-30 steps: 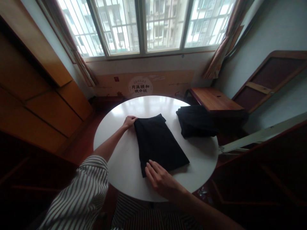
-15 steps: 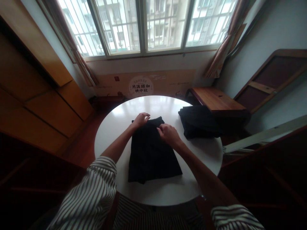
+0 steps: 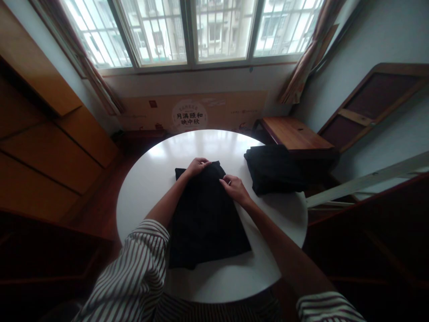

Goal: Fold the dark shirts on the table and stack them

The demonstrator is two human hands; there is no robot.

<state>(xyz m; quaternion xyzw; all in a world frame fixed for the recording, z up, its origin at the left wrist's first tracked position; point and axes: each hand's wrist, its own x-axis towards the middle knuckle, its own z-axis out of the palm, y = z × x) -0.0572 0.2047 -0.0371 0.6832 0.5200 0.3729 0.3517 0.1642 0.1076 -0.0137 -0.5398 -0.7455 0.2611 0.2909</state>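
A folded black garment (image 3: 204, 219) lies flat in front of me, its narrower end away from me and its wider hem near the table's front edge. Its exact kind is hard to make out in the dark cloth. At the far edge, my left hand (image 3: 198, 166) pinches the cloth near the top middle, fingers pressed together. My right hand (image 3: 235, 187) grips the upper right side edge between thumb and fingers. To the right, apart from both hands, sits a stack of folded black cloth (image 3: 273, 170).
The round white table (image 3: 140, 192) bears both cloths. Beyond it stand a low wooden table (image 3: 295, 133) at the right and a window (image 3: 221, 31) over a printed panel (image 3: 231, 105). Wooden cabinets (image 3: 50, 156) line the left; a pale bar (image 3: 362, 183) slants at the right.
My left fingers have come down onto the garment's far edge, and my right hand has closed on its right edge. The view has shifted slightly; the stack stays put.
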